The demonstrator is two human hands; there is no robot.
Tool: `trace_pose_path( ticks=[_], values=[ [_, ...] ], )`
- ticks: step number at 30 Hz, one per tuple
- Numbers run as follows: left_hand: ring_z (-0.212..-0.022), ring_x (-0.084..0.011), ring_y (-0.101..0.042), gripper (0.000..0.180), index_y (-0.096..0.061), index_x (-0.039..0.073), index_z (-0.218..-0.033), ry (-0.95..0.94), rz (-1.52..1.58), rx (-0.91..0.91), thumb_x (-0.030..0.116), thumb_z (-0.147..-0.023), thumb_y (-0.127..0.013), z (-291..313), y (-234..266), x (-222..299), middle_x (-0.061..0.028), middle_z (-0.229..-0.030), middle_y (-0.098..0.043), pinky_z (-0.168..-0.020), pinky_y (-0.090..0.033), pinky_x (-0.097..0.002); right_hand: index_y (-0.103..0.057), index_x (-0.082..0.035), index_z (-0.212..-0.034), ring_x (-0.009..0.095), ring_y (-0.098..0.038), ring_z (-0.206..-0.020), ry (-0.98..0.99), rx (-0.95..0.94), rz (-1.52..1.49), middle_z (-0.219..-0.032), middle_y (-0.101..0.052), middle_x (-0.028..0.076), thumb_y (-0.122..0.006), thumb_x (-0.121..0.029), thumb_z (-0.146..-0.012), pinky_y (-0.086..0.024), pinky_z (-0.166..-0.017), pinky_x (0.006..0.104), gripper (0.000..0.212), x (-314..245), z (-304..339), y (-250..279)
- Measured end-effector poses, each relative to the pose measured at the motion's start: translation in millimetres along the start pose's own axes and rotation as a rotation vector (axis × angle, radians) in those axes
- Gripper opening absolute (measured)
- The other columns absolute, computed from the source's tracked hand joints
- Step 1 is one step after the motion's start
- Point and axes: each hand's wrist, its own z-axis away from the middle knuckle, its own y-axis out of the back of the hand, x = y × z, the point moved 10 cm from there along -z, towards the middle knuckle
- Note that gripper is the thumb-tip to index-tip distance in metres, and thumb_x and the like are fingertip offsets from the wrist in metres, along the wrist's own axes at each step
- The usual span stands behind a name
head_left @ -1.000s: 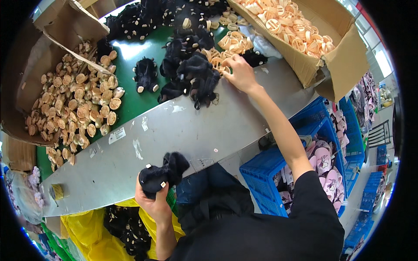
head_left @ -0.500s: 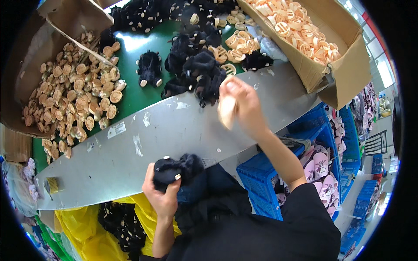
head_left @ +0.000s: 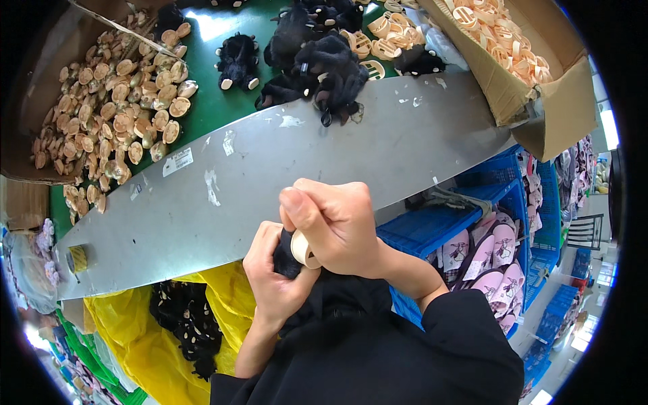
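Note:
Close in front of my body, my left hand [head_left: 268, 273] is closed round a small black plush toy [head_left: 284, 258], most of it covered by my fingers. My right hand [head_left: 343, 226] grips a round beige plastic piece [head_left: 302, 248] with slots and holds it against the plush. Where the two meet is partly hidden by the right fingers. Beyond my hands, more black plush toys [head_left: 327, 64] are heaped at the table's far side, and a single one [head_left: 237, 62] lies left of the heap. Beige plastic pieces [head_left: 395, 34] like the held one lie beside the heap.
At left, an opened carton [head_left: 20, 152] spills round beige-and-gold parts [head_left: 121, 121]. A carton [head_left: 520, 101] of beige pieces stands at far right. Blue crates [head_left: 432, 229] with pink slippers [head_left: 503, 246] are right of me. A yellow bag [head_left: 135, 337] holding black plush lies below the metal table edge [head_left: 270, 162].
My right hand has come from above the table down and left to my left hand, bringing the beige piece against the plush toy. The view has shifted slightly.

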Motion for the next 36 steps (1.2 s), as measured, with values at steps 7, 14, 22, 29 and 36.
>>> trace_pose_path(
  ticks=[7, 14, 22, 29, 36],
  values=[
    [-0.075, -0.0293, -0.060, 0.034, -0.062, 0.000, -0.091, -0.142, -0.197, -0.084, 0.005, -0.065, -0.083, -5.5, -5.3, 11.4, -0.0126, -0.089, -0.060, -0.069, -0.050, -0.0346, -0.059, 0.001, -0.068, 0.014, -0.051, -0.051, 0.133, 0.165, 0.086, -0.060, -0.055, 0.006, -0.055, -0.015, -0.101, -0.039, -0.048, 0.0292, 0.038, 17.1, 8.7, 9.7],
    [-0.077, -0.0279, -0.061, 0.039, -0.061, 0.001, -0.096, -0.147, -0.221, -0.024, 0.002, -0.064, -0.084, -0.9, -1.1, 0.8, -0.0120, -0.094, -0.061, -0.070, -0.051, -0.0331, -0.060, -0.002, -0.066, 0.022, -0.048, -0.047, 0.278, 0.073, 0.102, -0.058, -0.052, 0.009, -0.053, -0.015, -0.096, -0.037, -0.045, 0.0329, 0.034, 16.8, 19.3, -0.9],
    [-0.075, -0.0146, -0.059, 0.035, -0.061, 0.001, -0.099, 0.016, -0.088, 0.117, -0.003, -0.069, -0.079, 16.4, 14.6, -22.8, -0.0068, -0.087, -0.062, -0.072, -0.049, -0.0255, -0.053, -0.001, -0.065, 0.017, -0.049, -0.049, 0.016, 0.002, -0.273, -0.059, -0.051, 0.010, -0.049, -0.027, -0.107, -0.037, -0.047, 0.0329, 0.050, 42.6, 24.8, -8.4],
    [-0.079, -0.0093, -0.059, 0.029, -0.058, 0.000, -0.111, 0.020, 0.027, 0.355, -0.008, -0.085, -0.067, 3.8, 30.7, -22.7, -0.0026, -0.089, -0.062, -0.076, -0.047, -0.0211, -0.052, -0.002, -0.076, 0.015, -0.045, -0.056, -0.191, -0.036, -0.228, -0.066, -0.051, 0.008, -0.052, -0.046, -0.106, -0.039, -0.054, 0.0305, 0.054, 69.3, 25.6, -19.0],
    [-0.089, -0.0073, -0.063, 0.014, -0.061, -0.001, -0.113, 0.132, 0.374, 0.163, 0.003, -0.100, -0.061, -5.3, 32.6, -52.7, -0.0017, -0.099, -0.066, -0.080, -0.049, -0.0214, -0.061, -0.004, -0.085, 0.021, -0.058, -0.055, 0.029, -0.021, 0.008, -0.067, -0.060, 0.011, -0.086, -0.031, -0.083, -0.045, -0.052, 0.0302, 0.037, 46.2, 35.7, -20.4]
  ],
)
